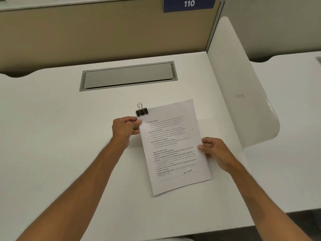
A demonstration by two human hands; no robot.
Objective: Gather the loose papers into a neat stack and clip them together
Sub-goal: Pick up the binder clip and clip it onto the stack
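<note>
A stack of printed papers (173, 146) lies near the middle of a white desk (52, 136), turned slightly so that its top edge tips up toward the right. The sheets sit squared on one another, with only thin slivers of the lower pages showing along the right and bottom edges. The top page carries bulleted black text and the word "E-mail" near its foot.

A black binder clip (142, 111) grips the stack's upper left corner, its wire handles standing up and away from the paper.

The left hand (125, 128) rests at the stack's left edge just below the clip, its fingers (137, 122) curled and pinching the edge of the papers between thumb and forefinger. The right hand (214, 151) holds the right edge about halfway down the page, thumb pressed on top of the sheet and the other fingers curled beside and under it. Both forearms reach in from the bottom of the view.

Beyond the papers, a grey rectangular cable hatch (128, 76) is set flush into the desk. A beige partition (104, 35) rises behind it, bearing a blue label (189, 4) with the number 110. A white divider panel (243, 84) with a rounded corner stands to the right, separating this desk from the neighbouring one.
</note>
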